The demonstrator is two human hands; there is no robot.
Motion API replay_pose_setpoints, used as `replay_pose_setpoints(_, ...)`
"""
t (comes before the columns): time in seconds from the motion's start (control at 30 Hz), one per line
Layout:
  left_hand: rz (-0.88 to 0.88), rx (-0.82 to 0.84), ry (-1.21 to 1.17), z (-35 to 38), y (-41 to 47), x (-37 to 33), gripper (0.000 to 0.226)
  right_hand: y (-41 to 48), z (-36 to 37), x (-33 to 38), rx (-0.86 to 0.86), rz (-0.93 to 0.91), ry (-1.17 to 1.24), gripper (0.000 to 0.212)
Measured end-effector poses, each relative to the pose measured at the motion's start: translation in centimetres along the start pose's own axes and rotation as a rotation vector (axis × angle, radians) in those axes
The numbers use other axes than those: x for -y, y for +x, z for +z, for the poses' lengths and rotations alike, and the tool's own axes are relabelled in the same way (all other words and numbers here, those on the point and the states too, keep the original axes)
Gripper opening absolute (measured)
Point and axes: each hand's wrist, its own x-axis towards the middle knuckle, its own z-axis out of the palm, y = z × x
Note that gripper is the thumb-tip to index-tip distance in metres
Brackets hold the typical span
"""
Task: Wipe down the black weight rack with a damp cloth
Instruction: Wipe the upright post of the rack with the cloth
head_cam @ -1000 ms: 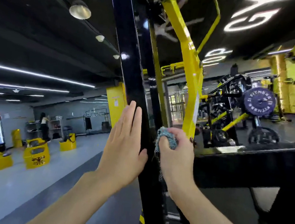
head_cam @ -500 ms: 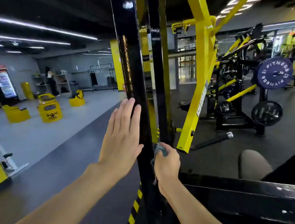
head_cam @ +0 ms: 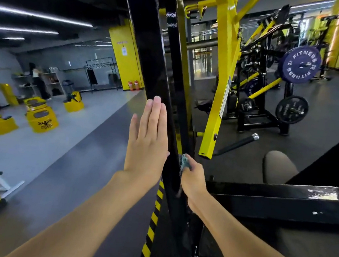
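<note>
The black weight rack's upright post (head_cam: 146,46) runs from top centre down between my arms, and its black crossbeam (head_cam: 283,203) stretches to the right. My left hand (head_cam: 149,140) lies flat against the post's left face, fingers together and straight. My right hand (head_cam: 192,178) is closed around a blue-green cloth (head_cam: 184,162) and presses it against the post's right side, just above where the crossbeam joins. Most of the cloth is hidden in my fist.
A yellow machine arm (head_cam: 220,92) hangs just right of the post. Behind it stand plate-loaded machines with a purple weight plate (head_cam: 301,64). A grey padded seat (head_cam: 278,167) sits behind the crossbeam. Yellow seats (head_cam: 42,117) and a person are far left.
My right hand has slid the cloth down the post towards the crossbeam. The view has tilted downward. My left hand stays flat on the post.
</note>
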Motion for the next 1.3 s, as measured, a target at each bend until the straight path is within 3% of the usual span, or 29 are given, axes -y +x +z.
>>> replay_pose_setpoints(0.17,-0.017,-0.063,0.023,-0.4,0.3,-0.1,0.117,-0.9,-1.0,1.9,-0.051,-0.228,0.027,0.041)
replay_pose_setpoints(0.3,-0.055,-0.118,0.005,-1.9,0.9,-0.4,0.103,-1.1,-1.1,1.0,-0.052,-0.12,0.04,0.03)
replay_pose_setpoints(0.4,-0.113,-0.124,-0.015,-3.2,2.1,-0.2,0.111,-0.6,-1.1,3.3,-0.039,-0.261,0.026,0.023)
replay_pose_setpoints(0.47,-0.12,-0.079,-0.012,-3.5,2.7,-0.2,0.119,-0.9,-1.0,4.4,0.005,-0.339,0.012,0.029)
replay_pose_setpoints(0.67,-0.174,-0.119,-0.023,-4.9,3.7,-0.7,0.118,0.5,-1.6,4.6,0.039,-0.25,0.041,0.032)
replay_pose_setpoints(0.8,-0.158,-0.083,0.0,-5.6,4.8,-0.2,0.129,0.5,-1.2,7.1,0.04,-0.5,0.136,0.032)
replay_pose_setpoints(0.93,-0.168,-0.074,-0.002,-5.6,4.7,-0.1,0.13,1.4,-1.5,6.8,0.04,-0.386,0.158,0.03)
replay_pose_setpoints(1.07,-0.185,-0.105,-0.026,-5.3,5.0,0.0,0.132,0.1,-1.5,7.7,0.073,-0.62,0.196,0.033)
replay_pose_setpoints(1.2,-0.185,-0.142,-0.036,-5.7,5.2,0.4,0.127,1.9,-1.0,9.5,0.09,-0.567,0.212,0.037)
replay_pose_setpoints(1.3,-0.175,-0.216,-0.068,-6.4,5.8,1.2,0.115,0.6,-1.3,9.2,0.104,-0.722,0.179,0.032)
